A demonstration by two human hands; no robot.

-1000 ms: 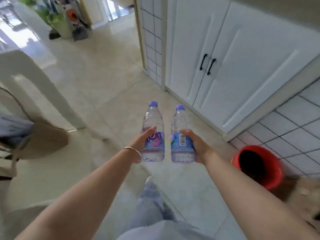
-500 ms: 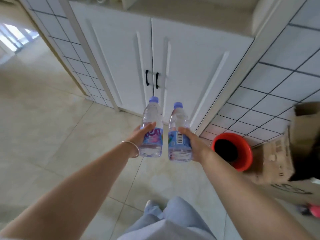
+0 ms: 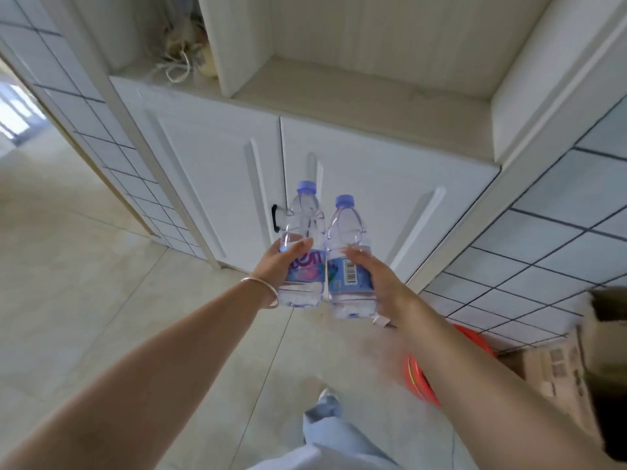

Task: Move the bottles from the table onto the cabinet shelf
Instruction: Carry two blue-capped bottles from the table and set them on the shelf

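Two clear plastic water bottles, both upright and held out in front of the white cabinet doors [image 3: 217,184], side by side and pretty much touching. The left bottle [image 3: 303,232] has a purple-blue cap and a blue and pink label with big lettering, but the fingers cover part of it so I can't read the word. The right bottle [image 3: 347,239] sits a touch lower, same cap, barcode on its label facing us. Water level is hard to make out in either one.

Left hand [image 3: 276,266] has its grip wrapped round the left bottle's label, thumb across the front, thin bracelet [image 3: 263,290] on the wrist. Right hand [image 3: 376,279] is curled round the right bottle from the outer side; most of its fingers are hidden behind the bottle.

Above the doors is the open cabinet shelf [image 3: 369,103], and the compartment left of it has a tangle of cords [image 3: 179,59], too blurry to say more. One black door handle [image 3: 274,218] shows; the bottles block the rest. Down right, a red bucket [image 3: 420,374] is mostly hidden by the forearm, next to a cardboard box [image 3: 556,364] cut off at the edge.
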